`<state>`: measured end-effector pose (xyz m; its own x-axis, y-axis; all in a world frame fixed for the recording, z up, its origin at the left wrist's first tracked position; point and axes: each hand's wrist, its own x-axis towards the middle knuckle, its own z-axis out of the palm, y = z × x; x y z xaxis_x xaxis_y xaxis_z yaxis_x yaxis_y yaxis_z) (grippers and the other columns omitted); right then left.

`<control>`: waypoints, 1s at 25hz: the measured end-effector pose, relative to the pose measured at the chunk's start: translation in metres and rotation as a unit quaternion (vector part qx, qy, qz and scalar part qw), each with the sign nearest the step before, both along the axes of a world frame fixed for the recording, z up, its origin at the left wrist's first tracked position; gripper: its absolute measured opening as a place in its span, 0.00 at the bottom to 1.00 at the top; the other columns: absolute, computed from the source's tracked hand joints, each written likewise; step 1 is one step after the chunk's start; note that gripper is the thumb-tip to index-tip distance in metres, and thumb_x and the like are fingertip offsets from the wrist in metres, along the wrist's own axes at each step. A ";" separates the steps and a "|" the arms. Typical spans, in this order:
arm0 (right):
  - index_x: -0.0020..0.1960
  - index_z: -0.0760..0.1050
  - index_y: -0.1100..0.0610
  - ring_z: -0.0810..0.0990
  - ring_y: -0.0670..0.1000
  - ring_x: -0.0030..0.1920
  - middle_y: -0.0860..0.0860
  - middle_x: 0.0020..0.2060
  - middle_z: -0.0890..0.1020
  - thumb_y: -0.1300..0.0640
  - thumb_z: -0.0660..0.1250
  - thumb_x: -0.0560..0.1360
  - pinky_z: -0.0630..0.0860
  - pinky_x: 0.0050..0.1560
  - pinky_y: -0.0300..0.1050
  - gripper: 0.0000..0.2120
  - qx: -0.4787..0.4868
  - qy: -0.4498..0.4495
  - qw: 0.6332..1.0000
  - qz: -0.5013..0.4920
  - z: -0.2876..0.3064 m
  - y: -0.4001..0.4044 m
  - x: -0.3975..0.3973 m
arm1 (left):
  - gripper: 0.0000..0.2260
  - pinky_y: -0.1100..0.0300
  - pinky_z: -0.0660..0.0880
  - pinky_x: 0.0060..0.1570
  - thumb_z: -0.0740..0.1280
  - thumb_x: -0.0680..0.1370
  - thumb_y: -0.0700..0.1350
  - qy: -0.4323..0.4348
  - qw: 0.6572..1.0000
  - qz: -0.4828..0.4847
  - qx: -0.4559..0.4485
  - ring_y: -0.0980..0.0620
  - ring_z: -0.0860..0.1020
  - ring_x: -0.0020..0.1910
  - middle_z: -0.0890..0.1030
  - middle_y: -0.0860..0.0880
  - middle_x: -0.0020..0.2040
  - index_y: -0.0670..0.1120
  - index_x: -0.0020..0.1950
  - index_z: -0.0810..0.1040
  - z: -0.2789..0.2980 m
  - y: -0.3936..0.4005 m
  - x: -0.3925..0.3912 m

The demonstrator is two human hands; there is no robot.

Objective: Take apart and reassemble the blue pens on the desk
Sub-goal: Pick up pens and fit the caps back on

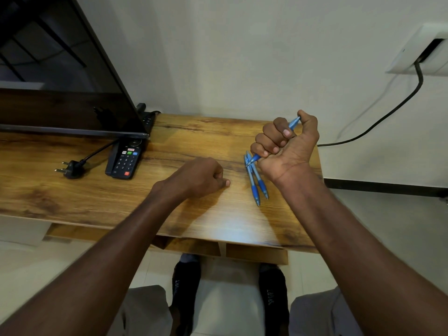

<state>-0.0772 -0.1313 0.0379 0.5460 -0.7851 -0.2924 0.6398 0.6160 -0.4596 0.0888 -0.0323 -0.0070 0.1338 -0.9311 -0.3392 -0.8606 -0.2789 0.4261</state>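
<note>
- Right hand [287, 144] fisted round one blue pen [293, 122], raised over two more pens [257, 183] on desk [97, 197].
- Left hand [197, 177] loosely curled, holding nothing, resting on woodgrain.
- Black remote [124, 158], loose plug [70, 169] left, under monitor [60, 69].

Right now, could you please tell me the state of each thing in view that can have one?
Held pen: assembled, gripped in the right hand's fist, tip toward the desk.
Two pens on the desk: assembled, lying side by side.
Right hand: raised, gripping the pen.
Left hand: loosely curled, resting on the desk, holding nothing.
Television: screen dark.
Power plug: unplugged, lying on the desk.
Remote control: lying face up.
</note>
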 end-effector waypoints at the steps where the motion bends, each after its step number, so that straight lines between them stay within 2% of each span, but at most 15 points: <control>1: 0.27 0.62 0.52 0.53 0.47 0.22 0.46 0.21 0.58 0.39 0.56 0.79 0.52 0.28 0.40 0.26 0.001 -0.002 1.000 0.001 0.000 0.000 0.000 | 0.14 0.53 0.73 0.41 0.71 0.81 0.54 0.000 1.000 0.000 -0.001 0.48 0.79 0.42 0.82 0.47 0.40 0.48 0.40 0.79 0.000 0.000 0.000; 6: 0.27 0.62 0.52 0.54 0.46 0.22 0.46 0.21 0.58 0.40 0.55 0.79 0.52 0.28 0.40 0.26 0.002 -0.007 1.000 -0.002 0.001 0.001 0.000 | 0.14 0.54 0.72 0.40 0.71 0.81 0.54 -0.006 1.000 -0.004 0.001 0.49 0.79 0.42 0.81 0.48 0.40 0.48 0.40 0.79 0.000 -0.001 -0.001; 11: 0.26 0.62 0.52 0.54 0.47 0.21 0.46 0.21 0.58 0.41 0.54 0.79 0.54 0.25 0.39 0.26 -0.005 -0.005 1.000 -0.015 0.002 0.002 0.000 | 0.14 0.51 0.76 0.44 0.71 0.81 0.54 -0.010 1.000 -0.003 0.000 0.47 0.80 0.44 0.83 0.46 0.43 0.47 0.41 0.80 0.001 -0.001 -0.002; 16: 0.26 0.61 0.52 0.54 0.47 0.22 0.46 0.21 0.57 0.41 0.54 0.79 0.53 0.26 0.39 0.26 -0.009 -0.005 1.000 -0.018 0.002 0.002 0.000 | 0.14 0.52 0.74 0.43 0.70 0.81 0.54 -0.013 1.000 -0.006 0.000 0.47 0.80 0.45 0.83 0.45 0.43 0.48 0.40 0.79 0.000 -0.002 -0.002; 21: 0.27 0.61 0.52 0.53 0.47 0.22 0.46 0.21 0.57 0.40 0.55 0.79 0.53 0.26 0.39 0.26 -0.006 -0.002 1.000 -0.019 0.003 0.002 -0.001 | 0.16 0.51 0.75 0.42 0.70 0.81 0.57 -0.016 1.000 -0.002 -0.003 0.46 0.80 0.43 0.83 0.45 0.42 0.46 0.42 0.80 -0.003 -0.002 -0.001; 25: 0.27 0.61 0.52 0.54 0.47 0.22 0.46 0.21 0.58 0.40 0.55 0.80 0.53 0.26 0.39 0.26 -0.001 -0.005 1.000 -0.019 0.003 0.002 -0.001 | 0.18 0.53 0.72 0.40 0.70 0.80 0.60 -0.014 1.000 0.005 0.001 0.45 0.80 0.43 0.83 0.44 0.41 0.46 0.42 0.80 -0.006 -0.002 -0.002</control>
